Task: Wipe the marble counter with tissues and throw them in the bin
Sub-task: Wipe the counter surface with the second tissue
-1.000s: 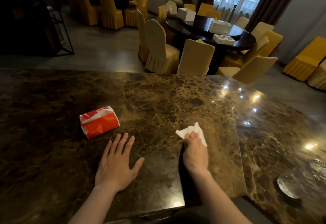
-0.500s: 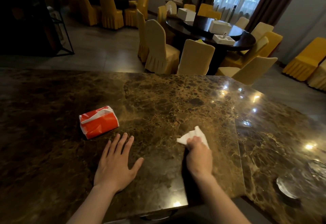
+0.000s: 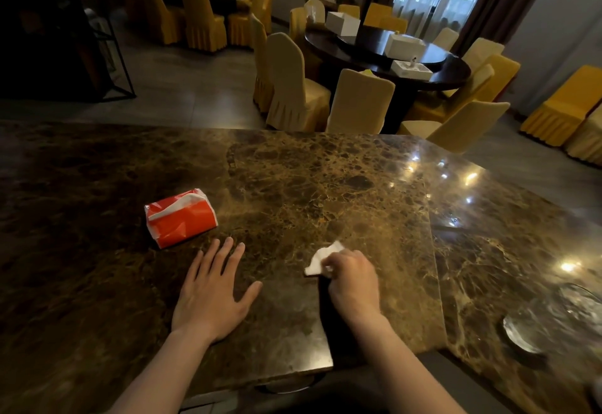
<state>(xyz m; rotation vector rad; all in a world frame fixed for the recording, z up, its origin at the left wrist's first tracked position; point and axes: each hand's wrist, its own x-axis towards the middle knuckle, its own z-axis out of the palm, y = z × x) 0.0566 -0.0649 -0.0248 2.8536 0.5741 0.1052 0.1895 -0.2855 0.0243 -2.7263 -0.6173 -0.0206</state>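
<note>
We stand at a dark, glossy marble counter [image 3: 325, 185] in a dining room of round tables and covered chairs. Our right hand [image 3: 353, 278] is curled around a crumpled white tissue [image 3: 321, 259], pressing it against the stone; we judge that the bunched grip gives a firm pad to rub with, and the blur on the hand suggests a wiping stroke under way. The tissue pokes out past the knuckles toward the far left, touching the counter. Our left hand [image 3: 213, 290] grasps nothing: it lies flat and spread on the marble, well apart from the tissue, likely bracing us while we lean in. Just beyond its fingertips, near but not touching, sits 1 red tissue pack [image 3: 180, 216] with a white sheet showing at its slot, kept within easy reach for a fresh sheet. To the right a seam divides the counter into 2 slabs. No bin is in view, so the throwing away is not yet done.
</note>
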